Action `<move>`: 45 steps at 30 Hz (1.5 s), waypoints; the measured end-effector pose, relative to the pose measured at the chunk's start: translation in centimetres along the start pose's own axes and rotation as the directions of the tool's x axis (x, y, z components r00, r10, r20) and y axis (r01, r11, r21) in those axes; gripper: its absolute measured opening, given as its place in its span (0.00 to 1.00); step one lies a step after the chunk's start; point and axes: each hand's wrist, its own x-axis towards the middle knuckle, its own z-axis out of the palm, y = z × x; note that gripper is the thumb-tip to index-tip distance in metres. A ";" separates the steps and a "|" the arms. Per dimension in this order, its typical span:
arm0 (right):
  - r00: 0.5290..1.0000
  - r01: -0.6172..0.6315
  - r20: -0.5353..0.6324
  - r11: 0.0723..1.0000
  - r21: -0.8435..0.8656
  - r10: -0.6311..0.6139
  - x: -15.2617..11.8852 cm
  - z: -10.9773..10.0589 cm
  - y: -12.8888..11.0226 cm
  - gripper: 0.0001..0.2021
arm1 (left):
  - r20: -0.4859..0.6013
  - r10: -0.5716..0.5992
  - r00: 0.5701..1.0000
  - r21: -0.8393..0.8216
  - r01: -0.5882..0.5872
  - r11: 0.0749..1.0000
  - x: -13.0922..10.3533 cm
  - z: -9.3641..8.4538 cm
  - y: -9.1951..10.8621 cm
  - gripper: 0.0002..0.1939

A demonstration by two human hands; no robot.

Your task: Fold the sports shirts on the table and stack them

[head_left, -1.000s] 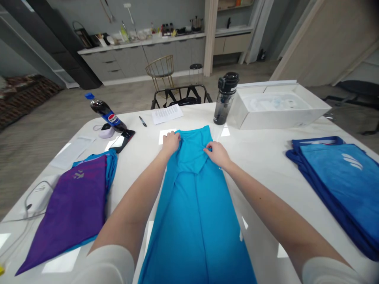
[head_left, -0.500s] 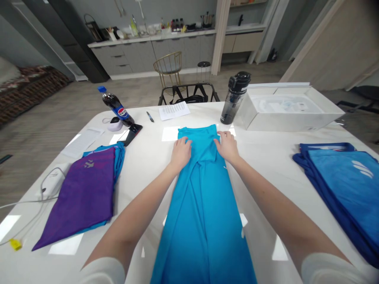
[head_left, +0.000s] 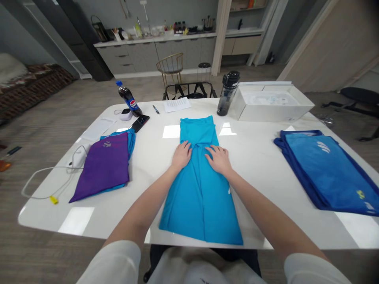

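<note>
A turquoise garment lies lengthwise on the white table, narrower at its far end and wider near the front edge, with folds running down its middle. My left hand rests flat on its left edge, fingers spread. On the right part, just below the folded upper section, lies my right hand, palm down with fingers apart. Neither hand grips the cloth.
Purple folded clothing lies left, beside a white adapter and cables. Blue folded clothing is at right. Farther back are a cola bottle, phone, pen, paper, black tumbler and white box.
Both hands have moved down the garment, toward me, from near its top edge. The view has shifted, and the garment's near end and the table's front edge now show.
</note>
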 end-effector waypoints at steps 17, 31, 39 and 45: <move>0.922 0.365 0.120 0.929 0.057 -0.369 -2.5 -1.2 -8.3 0.17 | 0.103 -0.251 0.963 0.269 0.216 0.939 -17.1 -7.6 4.5 0.15; 0.899 0.379 0.182 0.917 0.126 -0.397 -4.8 -2.2 -12.7 0.13 | 0.139 -0.369 0.919 0.268 0.324 0.907 -25.0 -11.3 6.9 0.13; 0.930 0.317 0.133 0.930 0.189 -0.344 -7.1 -4.8 -7.7 0.12 | 0.203 -0.128 0.971 0.041 0.123 0.992 -24.8 -12.1 13.6 0.16; 0.941 0.256 0.202 0.961 0.101 -0.271 -9.0 -3.6 -5.6 0.12 | 0.329 -0.007 0.944 0.011 0.003 1.000 -23.9 -8.4 15.7 0.14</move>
